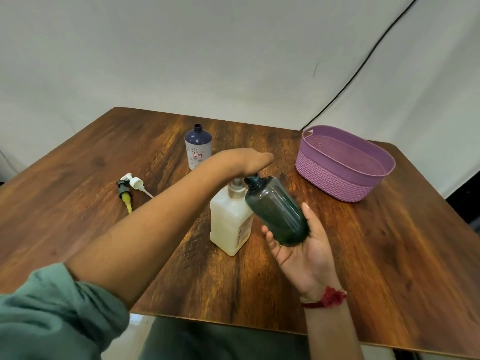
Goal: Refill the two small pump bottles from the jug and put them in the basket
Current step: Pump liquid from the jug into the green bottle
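We see a smooth, dark green bottle, round and translucent, lying tilted in our right hand. The thumb runs up one side, the fingers curl under the other, and the open neck points to 11 o'clock beside the pump of the squarish milky-plastic jug. Our left hand bends down over that pump, and we cannot tell how its fingers lie. On the wood-grain table, a navy-and-white bottle stands uncapped at 11 o'clock from the jug. Two pump heads lie at 9 o'clock, and the purple woven-pattern basket sits at 2 o'clock.
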